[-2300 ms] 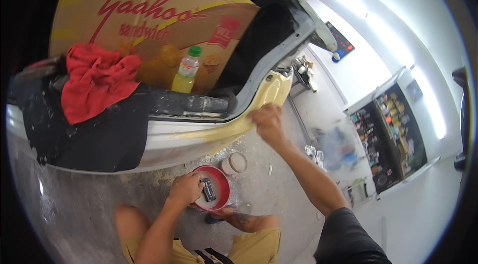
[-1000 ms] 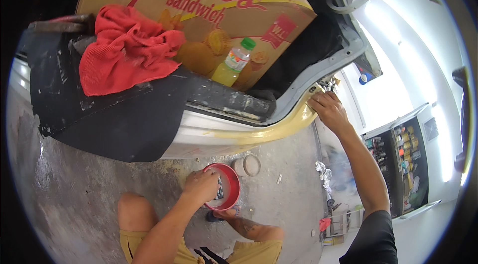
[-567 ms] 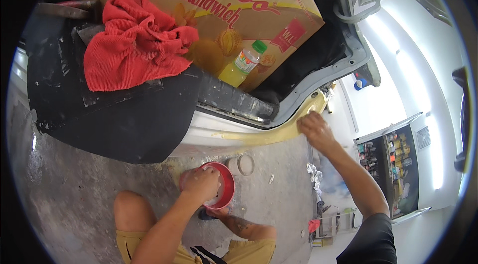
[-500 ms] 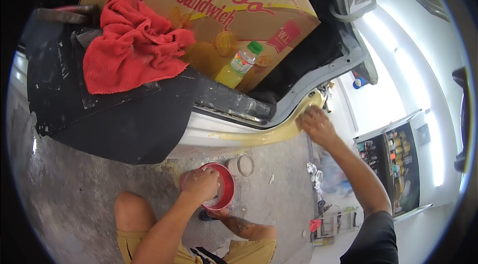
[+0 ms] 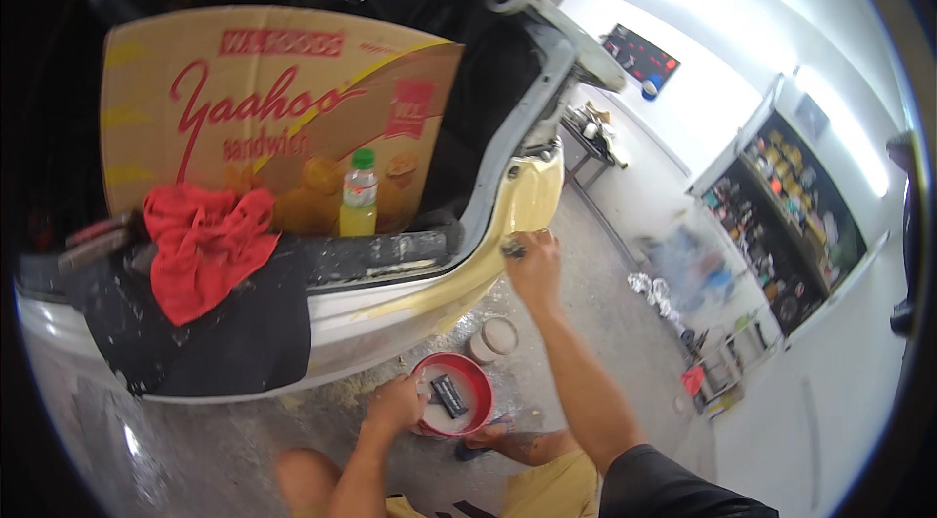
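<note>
My right hand (image 5: 537,269) is closed around a small dark piece (image 5: 512,248), perhaps a sanding pad. It is at the yellowish, filler-coloured corner (image 5: 527,201) of a white car's rear. Low on the left, my left hand (image 5: 395,405) has its fingers curled at the left rim of a red bucket (image 5: 485,383); what they grip, if anything, is hidden. Cloudy liquid fills part of the bucket, and a dark rectangular block (image 5: 449,396) lies in it. A pale round tub (image 5: 495,338) stands just beyond the bucket.
A red cloth (image 5: 205,249) lies on a black cover (image 5: 215,342) over the car's rear edge. Behind it stand a bottle of yellow liquid with a green cap (image 5: 359,201) and a large cardboard box (image 5: 264,93). Shelves of cans (image 5: 781,191) line the right wall.
My view has shifted and tilted up. My right hand has moved lower along the yellowish corner. My left hand has gone from over the bucket to its left rim, uncovering the dark block.
</note>
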The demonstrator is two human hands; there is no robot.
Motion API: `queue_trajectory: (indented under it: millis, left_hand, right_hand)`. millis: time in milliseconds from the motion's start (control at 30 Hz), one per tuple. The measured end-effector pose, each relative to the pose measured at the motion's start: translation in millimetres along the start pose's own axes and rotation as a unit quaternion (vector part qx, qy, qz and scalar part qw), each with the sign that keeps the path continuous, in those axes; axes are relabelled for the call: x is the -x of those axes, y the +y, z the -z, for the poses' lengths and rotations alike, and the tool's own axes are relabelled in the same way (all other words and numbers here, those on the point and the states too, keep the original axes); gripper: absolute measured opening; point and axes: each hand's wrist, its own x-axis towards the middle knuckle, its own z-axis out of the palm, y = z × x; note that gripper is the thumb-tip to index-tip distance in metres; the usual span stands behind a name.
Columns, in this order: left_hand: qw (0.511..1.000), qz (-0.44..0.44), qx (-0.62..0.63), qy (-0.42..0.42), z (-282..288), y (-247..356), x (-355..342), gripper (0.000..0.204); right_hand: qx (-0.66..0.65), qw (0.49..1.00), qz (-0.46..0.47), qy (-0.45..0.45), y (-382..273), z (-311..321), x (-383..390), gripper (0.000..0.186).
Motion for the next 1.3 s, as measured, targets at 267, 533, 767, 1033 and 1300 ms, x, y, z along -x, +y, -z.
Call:
queue_trajectory:
  millis: [267, 533, 767, 1033, 1300]
  left_hand:
    - [1.0, -0.01, -0.024, -0.009, -4, -20, 12, 0.045]
    - [0.999, -0.006, -0.04, -0.037, -21, -23, 15, 0.045]
    - [0.984, 0.1, -0.07, -0.129, -30, -32, 22, 0.047]
    - [0.977, 0.119, -0.097, -0.147, -35, -34, 23, 0.045]
    - [0.971, 0.127, -0.102, -0.177, -42, -21, 15, 0.047]
  right_hand:
    - [0.058, 0.994, -0.071, -0.057, -3, 6, 26, 0.047]
    - [-0.168, 0.964, -0.199, -0.061, -24, -14, 24, 0.036]
    - [-0.357, 0.902, -0.243, -0.02, -25, -42, 33, 0.036]
    - [-0.485, 0.811, -0.313, -0.092, -20, -31, 38, 0.04]
    - [-0.626, 0.569, -0.501, -0.181, -34, -13, 14, 0.033]
